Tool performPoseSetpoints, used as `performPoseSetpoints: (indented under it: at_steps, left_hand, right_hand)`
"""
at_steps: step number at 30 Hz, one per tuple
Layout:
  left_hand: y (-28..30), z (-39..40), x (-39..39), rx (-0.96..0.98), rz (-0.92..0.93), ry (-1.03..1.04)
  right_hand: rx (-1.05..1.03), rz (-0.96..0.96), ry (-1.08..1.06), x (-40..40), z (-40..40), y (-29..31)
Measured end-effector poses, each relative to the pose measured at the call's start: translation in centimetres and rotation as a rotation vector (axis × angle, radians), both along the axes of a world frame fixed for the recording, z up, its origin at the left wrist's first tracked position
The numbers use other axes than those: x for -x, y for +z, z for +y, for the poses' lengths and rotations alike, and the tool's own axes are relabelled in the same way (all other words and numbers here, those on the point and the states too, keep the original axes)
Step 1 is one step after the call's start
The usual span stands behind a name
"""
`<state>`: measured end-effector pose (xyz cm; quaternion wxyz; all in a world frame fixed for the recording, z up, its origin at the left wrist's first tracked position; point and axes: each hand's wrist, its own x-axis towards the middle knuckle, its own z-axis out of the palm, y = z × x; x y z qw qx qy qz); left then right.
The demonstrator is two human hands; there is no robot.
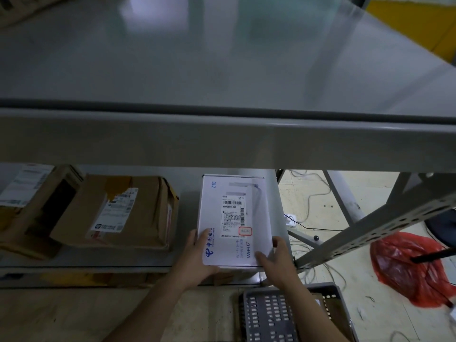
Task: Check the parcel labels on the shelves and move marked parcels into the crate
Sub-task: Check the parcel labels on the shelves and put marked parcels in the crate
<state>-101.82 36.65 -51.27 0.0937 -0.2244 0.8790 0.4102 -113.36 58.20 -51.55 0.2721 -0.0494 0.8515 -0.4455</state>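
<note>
I am seeing both hands, left hand and right hand, gripping the near corners of the white ZTE router box on the lower shelf, label red-stamped and facing up, probably for lifting into the grey crate below.

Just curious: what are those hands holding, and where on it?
The white box, by its near corners: left hand and right hand, one at each.

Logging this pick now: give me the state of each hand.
Left hand: grips the near left corner of the white rectangular cardboard ZTE parcel, thumb on top.
Right hand: grips the same parcel's near right corner.
</note>
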Motion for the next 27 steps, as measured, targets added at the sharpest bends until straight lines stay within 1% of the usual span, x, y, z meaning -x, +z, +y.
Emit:
performPoseSetpoints:
  at_steps: [4, 10, 14, 18, 21, 24, 27]
  left_hand:
    - [1.2, -0.5, -0.1, -0.018, 0.05, -0.007]
    - [3.3, -1.4, -0.4, 0.02, 0.097, -0.045]
    - [4.7, -2.2, -0.7, 0.05, 0.123, -0.076]
    - [7.3, -2.7, -1.2, 0.059, 0.148, -0.065]
    - [9.4, -3.0, -1.5, 0.046, 0.19, -0.085]
    - [10.9, -3.3, -2.0, 0.058, 0.182, -0.106]
    - [12.3, -3.4, -2.7, 0.063, 0.192, -0.133]
  right_hand:
    - [0.085, 0.021, 0.041, -0.1, 0.0, 1.2]
    - [0.224, -0.051, 0.018, -0.3, 0.4, 2.5]
    - [0.255, -0.052, 0.016, -0.1, 0.2, 4.0]
    - [0.312, -0.033, 0.043, -0.7, 0.0, 6.7]
    - [0.313, 0.011, 0.067, -1.3, 0.3, 7.9]
    - [0.256, 0.033, 0.095, -2.0, 0.5, 9.3]
    - [0.218, 0.121, 0.132, -2.9, 0.9, 10.7]
